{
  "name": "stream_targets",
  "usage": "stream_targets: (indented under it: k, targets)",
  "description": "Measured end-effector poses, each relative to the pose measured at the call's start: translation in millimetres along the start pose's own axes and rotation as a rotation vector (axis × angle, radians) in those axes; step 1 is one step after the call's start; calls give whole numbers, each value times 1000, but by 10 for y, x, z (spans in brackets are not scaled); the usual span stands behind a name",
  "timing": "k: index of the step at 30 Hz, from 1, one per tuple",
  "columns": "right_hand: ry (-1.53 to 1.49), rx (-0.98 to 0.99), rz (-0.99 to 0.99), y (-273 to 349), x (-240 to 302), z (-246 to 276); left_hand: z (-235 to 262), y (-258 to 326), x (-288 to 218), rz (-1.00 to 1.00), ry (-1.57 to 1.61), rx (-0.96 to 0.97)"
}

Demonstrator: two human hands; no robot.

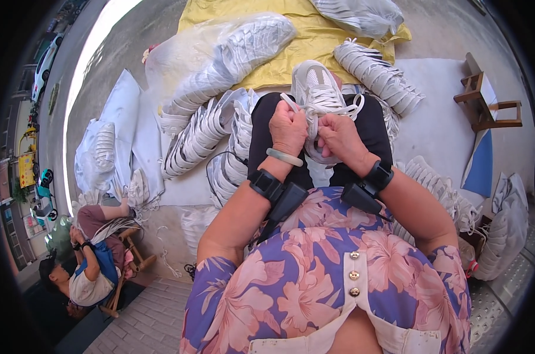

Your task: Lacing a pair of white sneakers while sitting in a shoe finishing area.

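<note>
A pale grey and white sneaker (304,76) lies between my knees, its toe pointing away from me. White shoelaces (325,106) cross its upper, and a loop stands out at the right. My left hand (289,128) is closed at the shoe's left side, pinching a flat white lace end that sticks up past the fingers. At the shoe's right side, near the tongue and collar, my right hand (342,140) is closed with thumb and fingers together. What those fingers hold is hidden.
Bundles of stacked white shoe uppers (376,74) lie around me, some in clear plastic (220,65), on yellow sheeting (261,74) and pale cloth. A wooden stool (483,103) stands at the right. Another person (93,271) sits at the lower left. Vehicles line the far left.
</note>
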State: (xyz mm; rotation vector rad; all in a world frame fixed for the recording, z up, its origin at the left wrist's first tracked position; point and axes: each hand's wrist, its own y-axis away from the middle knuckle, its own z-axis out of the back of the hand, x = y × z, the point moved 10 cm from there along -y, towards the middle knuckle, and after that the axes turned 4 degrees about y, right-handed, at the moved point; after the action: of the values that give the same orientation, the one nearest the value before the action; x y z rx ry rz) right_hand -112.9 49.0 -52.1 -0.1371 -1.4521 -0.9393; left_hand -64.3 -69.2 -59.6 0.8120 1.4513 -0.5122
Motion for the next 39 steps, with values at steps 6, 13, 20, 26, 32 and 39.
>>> stream_targets:
  k: [6,13,20,26,32,39]
  targets:
    - [-17,-44,70,5,30,0,-38,73,-325,-382,-301,-9]
    - [-38,-15,69,8,37,-12,36,7,-26,-36,23,35]
    - [-45,-23,79,19,67,-13,41,-29,11,-51,-3,4]
    - [-29,-21,58,19,49,-13,70,-27,15,-125,-108,-25]
    - [-35,-26,49,19,51,-5,63,58,-150,-241,-194,-41]
    - [-47,-8,41,20,30,-25,79,72,-249,-277,-271,-81]
